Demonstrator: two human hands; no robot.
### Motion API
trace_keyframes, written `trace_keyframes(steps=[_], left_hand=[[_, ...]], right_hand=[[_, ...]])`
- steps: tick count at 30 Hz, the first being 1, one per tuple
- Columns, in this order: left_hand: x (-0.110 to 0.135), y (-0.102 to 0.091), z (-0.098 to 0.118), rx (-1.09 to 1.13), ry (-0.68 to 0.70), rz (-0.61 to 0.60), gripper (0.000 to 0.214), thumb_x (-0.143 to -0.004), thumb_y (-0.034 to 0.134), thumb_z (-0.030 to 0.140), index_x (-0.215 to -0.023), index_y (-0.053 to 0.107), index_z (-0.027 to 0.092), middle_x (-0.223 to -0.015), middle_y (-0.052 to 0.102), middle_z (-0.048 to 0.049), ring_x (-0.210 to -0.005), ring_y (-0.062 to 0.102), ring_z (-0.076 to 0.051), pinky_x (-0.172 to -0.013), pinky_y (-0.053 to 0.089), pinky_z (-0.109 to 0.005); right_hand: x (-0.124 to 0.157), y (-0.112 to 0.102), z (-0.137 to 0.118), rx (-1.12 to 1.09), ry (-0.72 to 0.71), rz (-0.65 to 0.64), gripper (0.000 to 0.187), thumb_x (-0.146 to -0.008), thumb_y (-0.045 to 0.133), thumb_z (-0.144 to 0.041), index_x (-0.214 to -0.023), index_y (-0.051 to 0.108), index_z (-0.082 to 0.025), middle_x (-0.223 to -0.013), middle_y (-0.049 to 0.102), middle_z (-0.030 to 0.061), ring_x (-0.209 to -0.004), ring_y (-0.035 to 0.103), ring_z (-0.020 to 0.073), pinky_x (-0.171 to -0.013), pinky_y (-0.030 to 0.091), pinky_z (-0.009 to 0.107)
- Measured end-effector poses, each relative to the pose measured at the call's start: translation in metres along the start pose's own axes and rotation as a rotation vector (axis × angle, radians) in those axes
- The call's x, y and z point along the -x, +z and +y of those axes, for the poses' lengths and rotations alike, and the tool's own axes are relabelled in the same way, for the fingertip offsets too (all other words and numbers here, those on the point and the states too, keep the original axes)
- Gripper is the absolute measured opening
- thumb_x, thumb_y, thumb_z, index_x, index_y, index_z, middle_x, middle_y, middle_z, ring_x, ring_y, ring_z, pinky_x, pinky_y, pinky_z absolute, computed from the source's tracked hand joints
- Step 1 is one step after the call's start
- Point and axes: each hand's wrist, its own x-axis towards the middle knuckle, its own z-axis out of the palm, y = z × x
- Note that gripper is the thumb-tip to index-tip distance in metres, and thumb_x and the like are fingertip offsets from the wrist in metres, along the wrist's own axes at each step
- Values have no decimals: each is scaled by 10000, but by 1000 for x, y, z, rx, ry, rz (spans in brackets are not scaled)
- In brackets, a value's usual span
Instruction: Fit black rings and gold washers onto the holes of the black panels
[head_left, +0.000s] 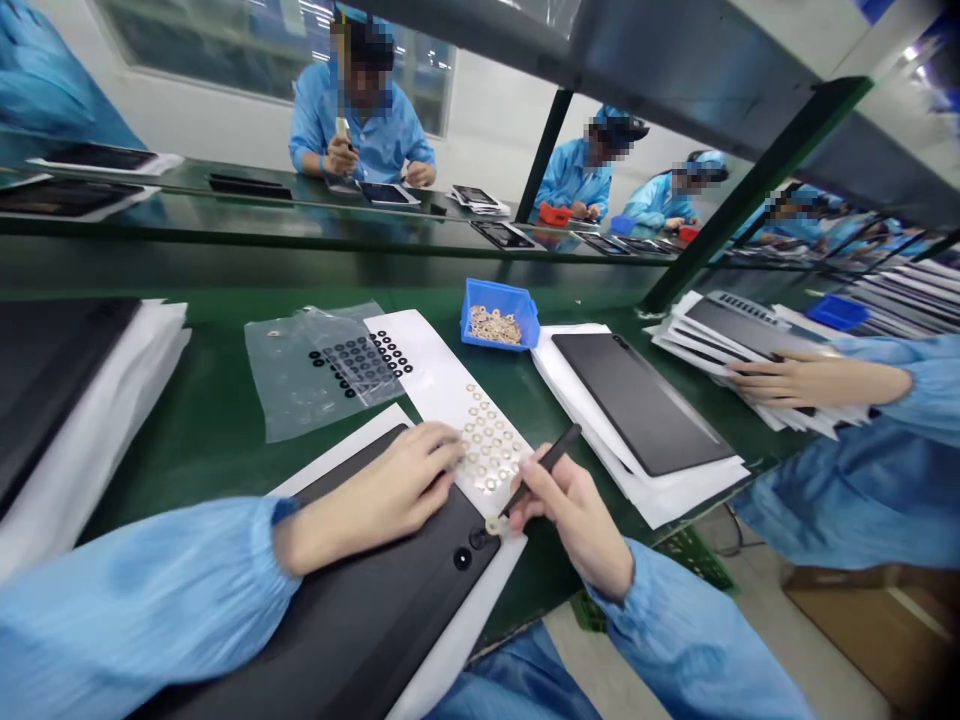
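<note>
The black panel (360, 600) lies on white paper (459, 640) at the near edge of the green workbench (214, 400), under the left hand and just to the left of the right hand. Two round black lens pieces (463, 558) sit near its right corner, close to the working fingertips. The right hand (574, 510) is closed around a black pen-like tool (551, 452), pinched between thumb and fingers and slanting down to the left. At its lower end, by the panel's corner, is a pale ring (493, 525); whether the tool touches it is unclear.

The left hand (397, 480) lies palm down over the panel's far part, fingers bent, tips reaching the white sheet (439, 375) with rows of rings. Whether its thumb and fingers pinch anything cannot be told. Beyond stands a blue bin (491, 346) of rings; a clear bag (285, 390) lies far left, and another dark panel (645, 400) to the right.
</note>
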Motion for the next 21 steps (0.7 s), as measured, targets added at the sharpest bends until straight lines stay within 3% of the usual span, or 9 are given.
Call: trace_keyframes(steps=[3,7,10,21], left_hand=[[28,-7,24,77,31,-40,289,-960,367,135,-1195,532,174,-1274,508,-102,-1242,434,-196,-1046,418,-327],[41,-14,39,54,93,-166,327,-926,405,112,-1195,560,213,-1268,527,-107,-1250,435,-254,-1054,416,-422],[39,-14,40,32,120,-217,371,-897,445,103,-1229,558,225,-1261,543,-115,-1243,447,-285,-1044,418,-473],[37,-12,38,50,109,-217,423,-871,445,71,-1245,554,235,-1255,552,-109,-1227,464,-279,-1047,405,-491]], right_hand=[[13,5,14,-30,49,22,440,-764,662,-575,-752,500,-165,-556,615,-16,-435,606,110,-446,523,218],[15,11,24,-9,60,74,436,-768,654,-579,-777,486,-177,-509,611,-19,-409,606,129,-427,525,232],[15,12,24,11,63,104,429,-776,646,-579,-780,479,-184,-497,621,-13,-404,611,136,-431,533,240],[16,12,21,83,45,103,415,-802,617,-581,-799,480,-189,-477,629,-6,-391,614,146,-424,527,232]])
